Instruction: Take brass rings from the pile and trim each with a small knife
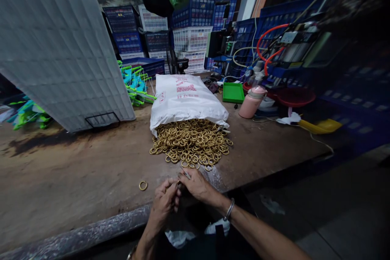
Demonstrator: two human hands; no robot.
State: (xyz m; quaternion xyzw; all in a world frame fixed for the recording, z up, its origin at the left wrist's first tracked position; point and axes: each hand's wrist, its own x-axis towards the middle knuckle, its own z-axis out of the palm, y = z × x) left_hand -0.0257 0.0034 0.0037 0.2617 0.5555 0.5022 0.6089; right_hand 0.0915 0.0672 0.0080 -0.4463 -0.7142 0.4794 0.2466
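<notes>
Rings [190, 144] of brass colour are heaped on the bench [91, 170] just beyond the right grip [196, 185] and the left grip [166, 195], partly covered by the open mouth of a white sack [189, 103] that is laid flat farther back. Both grips are held close together near the front edge. By the right grip a slim, pale piece [187, 175] is pinched between thumb and fingers. The left grip is closed, its fingers curled on a small item [179, 183] that is mostly hidden, so whether it is a ring cannot be told. One single ring [143, 185] is set apart on the bench, left of the left grip. A bracelet [230, 210] is worn on the wrist behind the right grip. Beyond the right grip, to its right, a pink bottle [252, 102] is placed near a green tray [233, 92]. Beyond the left grip, to its left, green and blue pieces [137, 85] are partly hidden by a tall pale panel [61, 53]. Crates [193, 38] are stacked far beyond both grips.
</notes>
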